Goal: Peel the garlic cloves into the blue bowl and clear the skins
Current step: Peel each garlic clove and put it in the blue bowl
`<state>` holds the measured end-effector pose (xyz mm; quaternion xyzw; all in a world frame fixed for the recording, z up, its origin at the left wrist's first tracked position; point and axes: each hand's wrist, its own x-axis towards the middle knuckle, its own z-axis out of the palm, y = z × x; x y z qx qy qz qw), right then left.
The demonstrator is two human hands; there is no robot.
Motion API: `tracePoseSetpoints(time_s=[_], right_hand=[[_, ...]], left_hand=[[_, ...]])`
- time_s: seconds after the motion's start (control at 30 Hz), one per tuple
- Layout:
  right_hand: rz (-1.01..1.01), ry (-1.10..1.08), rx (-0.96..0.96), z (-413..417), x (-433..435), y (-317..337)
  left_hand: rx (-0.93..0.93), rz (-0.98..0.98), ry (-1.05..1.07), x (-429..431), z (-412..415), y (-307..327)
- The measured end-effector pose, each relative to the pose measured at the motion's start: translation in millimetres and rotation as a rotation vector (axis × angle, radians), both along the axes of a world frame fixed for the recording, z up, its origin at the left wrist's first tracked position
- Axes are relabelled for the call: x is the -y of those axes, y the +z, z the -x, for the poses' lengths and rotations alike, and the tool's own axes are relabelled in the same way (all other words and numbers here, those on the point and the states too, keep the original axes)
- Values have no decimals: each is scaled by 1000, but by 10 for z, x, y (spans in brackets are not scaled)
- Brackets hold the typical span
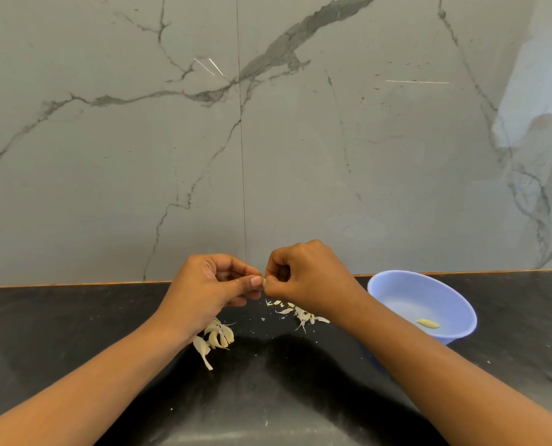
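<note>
My left hand [215, 289] and my right hand [303, 280] meet above the black counter, both pinching one small garlic clove [263, 282] between their fingertips; most of the clove is hidden by the fingers. Several unpeeled cloves [218, 338] lie in a cluster under my left wrist. Loose papery skins [295, 312] are scattered on the counter below my right hand. The blue bowl [396, 284] stands to the right, behind my right forearm, with one peeled clove [428, 323] inside it.
The black counter [75, 333] runs the full width and ends at a grey marbled wall [242, 140] just behind the hands. Tiny skin flakes [266, 423] dot the counter toward the front.
</note>
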<state>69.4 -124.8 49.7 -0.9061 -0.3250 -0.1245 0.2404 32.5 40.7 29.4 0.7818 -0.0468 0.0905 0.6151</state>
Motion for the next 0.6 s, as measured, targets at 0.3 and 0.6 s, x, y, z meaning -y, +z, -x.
tracePoseSetpoints(time_s=[0.3,0.6], right_hand=[[-281,27,-357,-94,62,-14],[-135,22,-184,-85,36,-27]], left_hand=[[-69,143,6,-32,-15,32],[-20,1,33,-28,-3,30]])
